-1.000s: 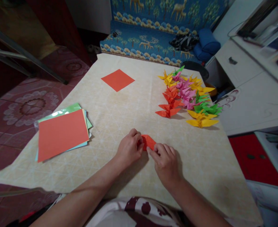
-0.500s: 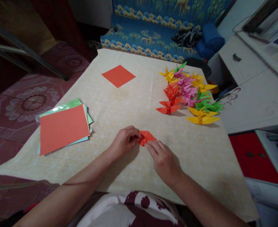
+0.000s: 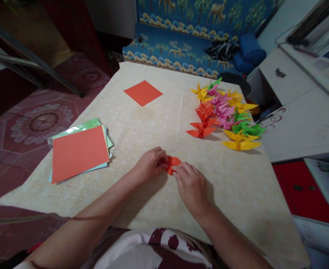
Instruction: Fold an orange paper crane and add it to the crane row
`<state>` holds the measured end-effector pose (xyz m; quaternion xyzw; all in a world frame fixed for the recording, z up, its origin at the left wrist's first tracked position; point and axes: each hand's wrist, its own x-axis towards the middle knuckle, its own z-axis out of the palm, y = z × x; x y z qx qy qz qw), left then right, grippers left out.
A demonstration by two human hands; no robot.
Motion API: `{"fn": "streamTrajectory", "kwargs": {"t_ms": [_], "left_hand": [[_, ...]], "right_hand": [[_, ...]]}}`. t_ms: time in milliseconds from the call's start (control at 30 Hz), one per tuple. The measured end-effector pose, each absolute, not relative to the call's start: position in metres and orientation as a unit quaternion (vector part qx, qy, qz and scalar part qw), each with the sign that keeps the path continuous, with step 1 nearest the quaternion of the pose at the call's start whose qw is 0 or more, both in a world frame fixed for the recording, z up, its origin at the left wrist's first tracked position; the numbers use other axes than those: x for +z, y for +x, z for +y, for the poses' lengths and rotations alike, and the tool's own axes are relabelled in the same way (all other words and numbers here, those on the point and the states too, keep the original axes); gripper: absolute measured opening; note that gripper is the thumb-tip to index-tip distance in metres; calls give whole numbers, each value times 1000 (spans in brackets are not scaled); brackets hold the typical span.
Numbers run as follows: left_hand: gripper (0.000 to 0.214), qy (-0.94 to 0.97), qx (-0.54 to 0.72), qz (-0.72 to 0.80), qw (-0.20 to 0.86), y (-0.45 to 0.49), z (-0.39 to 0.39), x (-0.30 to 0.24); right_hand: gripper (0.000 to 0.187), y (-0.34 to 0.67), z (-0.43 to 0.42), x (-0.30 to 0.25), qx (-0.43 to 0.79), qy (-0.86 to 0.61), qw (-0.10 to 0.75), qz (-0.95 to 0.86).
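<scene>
A small piece of folded orange-red paper lies between my hands near the front of the table. My left hand pinches its left edge with thumb and fingers. On the other side, my right hand has its fingertips closed on the paper's right edge. Parts of the paper are covered by the fingers, so the exact folds are hard to make out.
Several folded paper cranes in orange, yellow, pink and green stand at the right. An orange-red paper square lies farther back. At left rests a stack of coloured paper sheets. The cloth-covered table reaches toward a blue patterned seat.
My right hand's fingers have shifted and curled more over the paper's right side, and less of the paper shows. The left hand keeps its pinch. The whole view has moved slightly.
</scene>
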<state>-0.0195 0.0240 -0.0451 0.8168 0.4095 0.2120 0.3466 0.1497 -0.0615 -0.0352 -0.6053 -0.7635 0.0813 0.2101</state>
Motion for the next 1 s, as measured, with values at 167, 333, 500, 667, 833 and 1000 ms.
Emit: {"fn": "streamTrajectory", "kwargs": {"t_ms": [167,333,500,667,833,1000], "left_hand": [[16,813,226,383,377,-21,23,-48],[12,804,234,386,386,-21,23,-50],[10,801,230,389,393,-21,23,-50],[9,799,228,392,394,-22,22,-50],[8,800,235,395,386,-21,21,-53],[13,792,247,396,393,-21,18,-53]], "right_hand": [[19,148,-66,-46,45,-602,253,-756],[23,147,-70,-48,26,-591,235,-772],[26,144,-73,-43,6,-591,164,-790],[35,141,-76,-38,-25,-576,77,-814],[39,142,-78,-38,-36,-551,45,-833],[46,146,-85,-43,-31,-554,77,-828]]}}
